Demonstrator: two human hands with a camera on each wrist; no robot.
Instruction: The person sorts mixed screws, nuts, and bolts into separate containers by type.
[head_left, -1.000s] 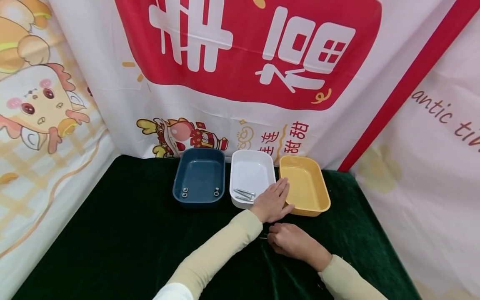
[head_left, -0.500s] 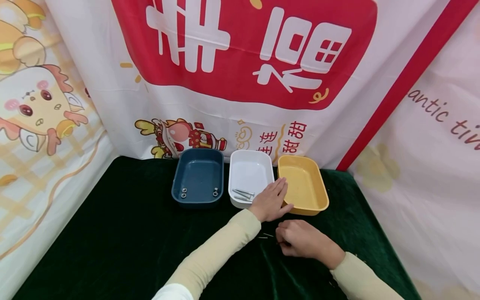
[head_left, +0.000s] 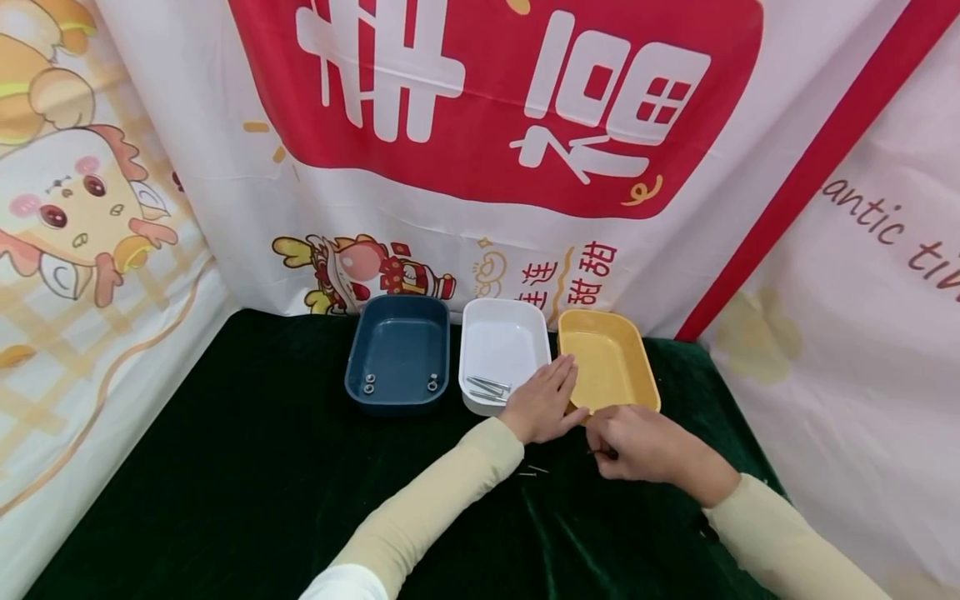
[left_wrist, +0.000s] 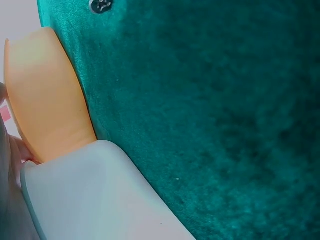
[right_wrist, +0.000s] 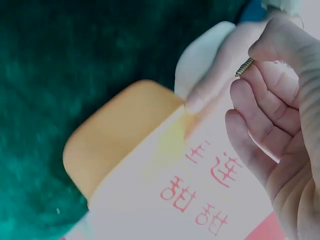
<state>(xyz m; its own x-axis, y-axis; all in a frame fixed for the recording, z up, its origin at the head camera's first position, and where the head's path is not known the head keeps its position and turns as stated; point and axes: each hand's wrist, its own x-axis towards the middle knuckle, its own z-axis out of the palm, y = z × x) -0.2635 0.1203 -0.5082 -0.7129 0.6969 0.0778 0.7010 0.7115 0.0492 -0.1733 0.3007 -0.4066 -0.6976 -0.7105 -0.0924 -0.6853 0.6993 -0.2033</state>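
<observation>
My right hand [head_left: 652, 446] is at the near edge of the yellow tray [head_left: 609, 367]. In the right wrist view its thumb and forefinger pinch a small threaded screw [right_wrist: 244, 67], tip sticking out. The other fingers curl loosely. My left hand [head_left: 542, 404] rests with straight fingers across the adjoining rims of the white tray [head_left: 504, 342] and the yellow tray. Several long silvery screws or nails [head_left: 489, 388] lie in the white tray. Two thin pins [head_left: 534, 472], screws or nails, lie on the green cloth [head_left: 420, 508] below the left hand.
Left of the white tray stands a dark blue tray [head_left: 399, 350] with several nuts [head_left: 369, 383] inside. A printed curtain [head_left: 480, 192] hangs close behind the trays. A round metal piece [left_wrist: 101, 5] shows on the cloth in the left wrist view.
The right hand has left the thin pins on the cloth, moving right and forward to the yellow tray's near edge. The left hand stays on the rims.
</observation>
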